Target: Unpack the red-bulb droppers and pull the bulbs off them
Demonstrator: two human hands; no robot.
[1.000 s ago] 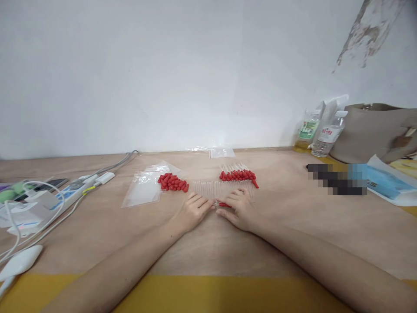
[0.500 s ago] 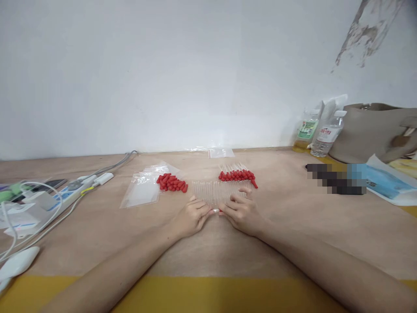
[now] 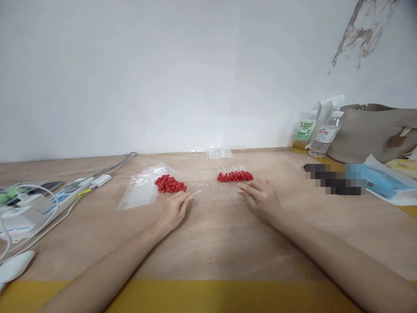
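Observation:
My left hand (image 3: 176, 209) is closed on a clear thin tube (image 3: 197, 192), whose end sticks out to the right past the fingertips. It is beside the left end of a row of clear tubes (image 3: 215, 194) lying side by side. Over the row's right end, my right hand (image 3: 260, 198) has its fingertips drawn together; what they hold, if anything, is hidden. Just behind the row lie several clear tubes with red rubber bulbs (image 3: 235, 176) on their near ends. A heap of loose red bulbs (image 3: 170, 184) lies behind my left hand.
Clear zip bags (image 3: 138, 191) lie left of the heap, and another bag (image 3: 220, 154) is near the wall. A power strip (image 3: 65, 195) with cables is at left. Bottles (image 3: 325, 134), a grey bag (image 3: 368, 132) and a blue packet (image 3: 384, 182) stand or lie at right.
My hands, together in front of the row, have moved apart. The left went left and the right went up and right. The tube and red bulb between them are gone from there.

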